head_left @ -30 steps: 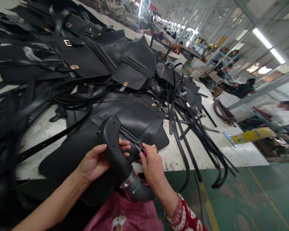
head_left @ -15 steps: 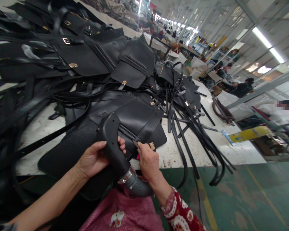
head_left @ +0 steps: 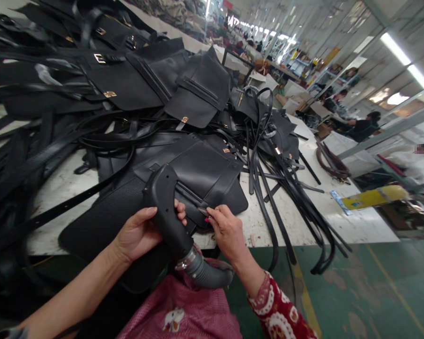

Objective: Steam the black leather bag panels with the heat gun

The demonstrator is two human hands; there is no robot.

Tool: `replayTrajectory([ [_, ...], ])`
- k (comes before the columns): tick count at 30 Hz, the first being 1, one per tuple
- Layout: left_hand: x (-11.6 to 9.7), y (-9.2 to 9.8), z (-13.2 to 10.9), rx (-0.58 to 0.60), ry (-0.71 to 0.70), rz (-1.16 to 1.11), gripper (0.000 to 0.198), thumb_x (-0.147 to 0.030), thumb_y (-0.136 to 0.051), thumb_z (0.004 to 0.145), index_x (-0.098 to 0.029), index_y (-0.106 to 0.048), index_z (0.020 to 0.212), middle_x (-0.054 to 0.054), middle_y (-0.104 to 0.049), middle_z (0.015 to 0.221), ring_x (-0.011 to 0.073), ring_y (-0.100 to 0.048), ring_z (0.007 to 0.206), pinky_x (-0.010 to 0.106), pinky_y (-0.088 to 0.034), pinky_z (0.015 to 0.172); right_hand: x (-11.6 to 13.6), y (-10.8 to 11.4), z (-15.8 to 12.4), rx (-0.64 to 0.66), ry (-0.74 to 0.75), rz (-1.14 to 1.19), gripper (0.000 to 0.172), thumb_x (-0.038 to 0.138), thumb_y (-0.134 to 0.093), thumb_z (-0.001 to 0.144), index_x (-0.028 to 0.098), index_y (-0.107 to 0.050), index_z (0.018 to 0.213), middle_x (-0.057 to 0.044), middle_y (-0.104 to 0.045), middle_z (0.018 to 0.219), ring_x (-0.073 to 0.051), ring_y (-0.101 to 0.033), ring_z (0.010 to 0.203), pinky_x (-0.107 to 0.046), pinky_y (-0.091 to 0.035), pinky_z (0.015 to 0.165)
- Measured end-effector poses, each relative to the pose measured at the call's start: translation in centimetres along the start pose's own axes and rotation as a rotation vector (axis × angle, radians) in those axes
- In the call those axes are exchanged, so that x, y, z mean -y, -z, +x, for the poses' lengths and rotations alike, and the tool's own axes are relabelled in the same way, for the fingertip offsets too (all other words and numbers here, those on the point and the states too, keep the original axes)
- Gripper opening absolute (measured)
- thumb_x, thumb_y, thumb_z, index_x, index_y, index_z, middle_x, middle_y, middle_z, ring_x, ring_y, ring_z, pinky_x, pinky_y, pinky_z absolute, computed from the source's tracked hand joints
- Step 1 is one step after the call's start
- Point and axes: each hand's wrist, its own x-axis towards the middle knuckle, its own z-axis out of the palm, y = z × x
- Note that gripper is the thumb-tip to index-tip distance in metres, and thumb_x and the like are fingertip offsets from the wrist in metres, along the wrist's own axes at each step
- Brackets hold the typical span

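Note:
My left hand (head_left: 141,235) is wrapped round a curved black plastic hose handle (head_left: 166,207), thumb on the near side and fingertips showing beyond it. A metal clamp joins the handle to a ribbed grey hose (head_left: 208,274) at my lap. Between thumb and fingers, my right hand (head_left: 229,230) pinches a small pointed metal tool (head_left: 202,210) with a bit of pink on it; its exact kind is unclear. The tip lies over a black leather bag piece (head_left: 201,167) with a gold clasp, spread on the table before me. My right hand covers part of that piece.
Black bag pieces (head_left: 194,99) with gold clasps are heaped across the table (head_left: 365,226). Long black straps (head_left: 268,216) hang over its front edge. To the right lie a yellow roll (head_left: 378,195) and coiled brown straps (head_left: 330,160). A seated person (head_left: 365,129) is farther off.
My right hand has shifted slightly right, away from the handle, and now hides the gold clasp near it. More of the pink bit shows. The left hand still holds the hose handle.

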Motion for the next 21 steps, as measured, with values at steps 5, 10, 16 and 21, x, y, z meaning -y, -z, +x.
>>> replayTrajectory([
  [5,0.0,0.2,-0.1,0.007,0.002,0.011,0.033,-0.028,-0.053,0.072,-0.01,-0.06,0.099,0.01,-0.057,0.097,0.0224,-0.054,0.091,0.039,-0.043,0.093,-0.2,-0.6,-0.1,0.023,-0.016,-0.02,0.028,0.023,-0.043,0.089,0.021,-0.054,0.114,-0.005,-0.055,0.093,-0.016,-0.054,0.085,-0.025,-0.045,0.074],
  [10,0.0,0.1,0.0,-0.005,0.008,0.012,0.034,-0.028,-0.054,0.071,-0.01,-0.06,0.098,0.01,-0.058,0.097,0.0229,-0.054,0.092,0.038,-0.043,0.092,-0.6,-0.1,0.2,0.054,0.018,-0.053,0.028,0.02,-0.042,0.089,0.022,-0.055,0.113,-0.004,-0.055,0.092,-0.015,-0.055,0.082,-0.024,-0.044,0.071],
  [16,0.0,-0.2,0.2,-0.003,0.006,0.009,0.034,-0.028,-0.054,0.07,-0.01,-0.06,0.098,0.01,-0.058,0.096,0.0233,-0.055,0.09,0.039,-0.044,0.092,-0.6,0.9,1.5,0.127,0.049,-0.128,0.022,0.019,-0.05,0.085,0.024,-0.061,0.103,-0.002,-0.057,0.084,-0.014,-0.057,0.077,-0.023,-0.042,0.066],
  [21,0.1,-0.3,0.3,-0.007,0.003,0.011,0.033,-0.028,-0.055,0.07,-0.01,-0.061,0.097,0.01,-0.059,0.094,0.0233,-0.055,0.089,0.039,-0.044,0.091,-0.7,0.1,1.4,0.063,0.058,-0.058,0.021,0.017,-0.047,0.085,0.022,-0.063,0.099,-0.002,-0.057,0.081,-0.014,-0.056,0.074,-0.023,-0.042,0.064],
])
